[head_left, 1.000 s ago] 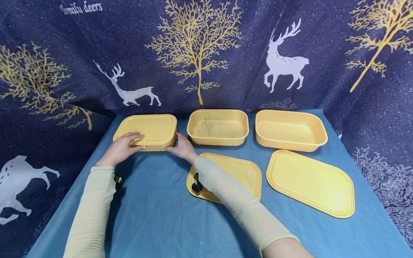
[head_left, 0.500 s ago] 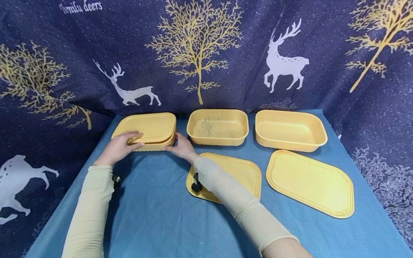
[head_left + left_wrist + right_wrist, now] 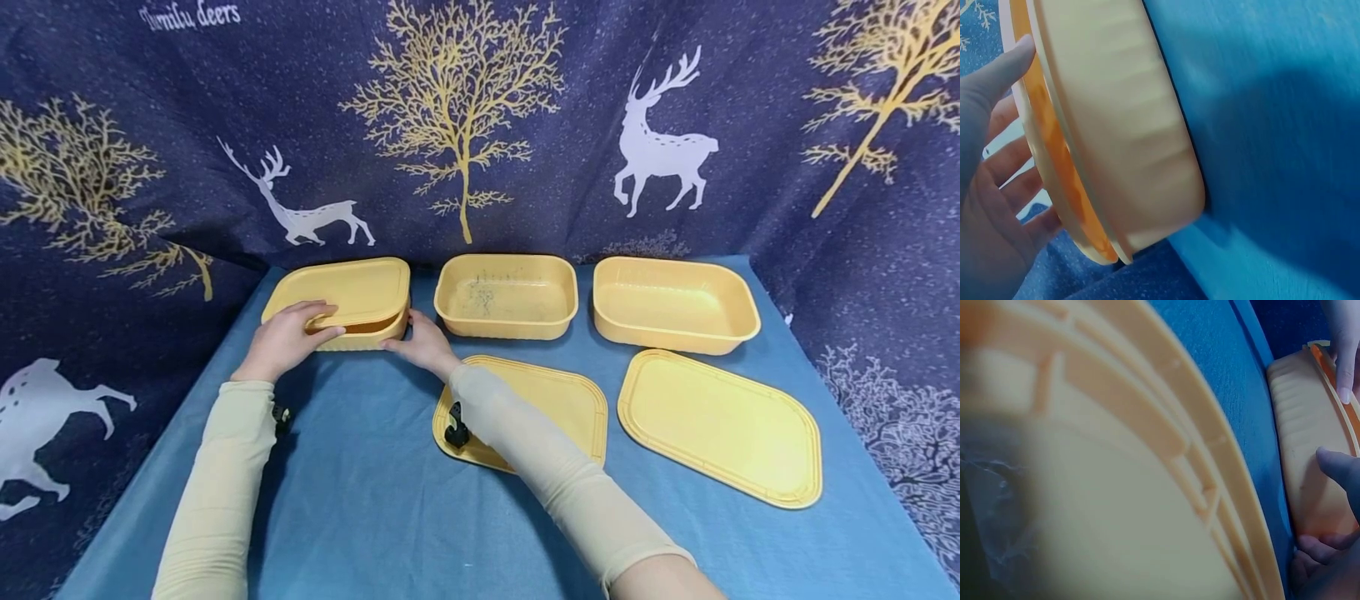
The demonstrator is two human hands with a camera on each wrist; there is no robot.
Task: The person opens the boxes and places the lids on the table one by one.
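Note:
At the back left stands a yellow rectangular food container [image 3: 371, 340] with its lid [image 3: 348, 287] tilted on top. My left hand [image 3: 283, 340] pinches the lid's front edge, thumb below and fingers above. In the left wrist view an orange-lit gap runs between the lid [image 3: 1047, 165] and the container's rim, with the thumb at that gap. My right hand [image 3: 427, 343] grips the container's front right corner. The right wrist view has its thumb on the ribbed side wall [image 3: 1310, 419] and its fingers curled low around the end.
Two open yellow containers, one in the middle [image 3: 506, 327] and one at the right [image 3: 675, 337], stand along the back of the blue cloth [image 3: 337, 500]. Two lids lie nearer: one [image 3: 555, 400] under my right forearm, another [image 3: 723, 425] to the right. A deer-print curtain [image 3: 570, 125] rises behind.
The lid's front edge has risen off the left container, opening a gap at the front, as my left hand moved slightly up. My right hand has stayed at the corner.

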